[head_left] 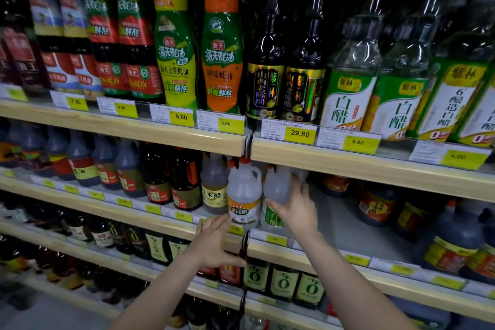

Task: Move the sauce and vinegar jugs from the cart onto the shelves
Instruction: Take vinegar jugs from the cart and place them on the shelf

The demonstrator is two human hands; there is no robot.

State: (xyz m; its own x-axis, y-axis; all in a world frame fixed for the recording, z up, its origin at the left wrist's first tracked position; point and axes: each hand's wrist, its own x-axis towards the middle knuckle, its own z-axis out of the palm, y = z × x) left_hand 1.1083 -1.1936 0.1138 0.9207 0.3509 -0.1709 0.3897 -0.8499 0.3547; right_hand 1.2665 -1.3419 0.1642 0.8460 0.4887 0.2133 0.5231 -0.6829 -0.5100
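Two clear white-vinegar jugs with red caps stand on the second shelf (334, 225). My right hand (294, 209) grips the right jug (277, 187) around its body, its green label showing below my fingers. The left jug (244, 193), with an orange and green label, stands at the shelf's front edge. My left hand (214, 242) is just below and in front of it, fingers straight, fingertips near the jug's base; contact is unclear. The cart is not in view.
A yellowish rice-vinegar jug (214, 185) and dark soy jugs stand left of the two jugs. Bare shelf lies to their right, up to dark jugs (452, 244) at far right. Upper shelf holds oyster sauce and vinegar bottles; price tags line the edges.
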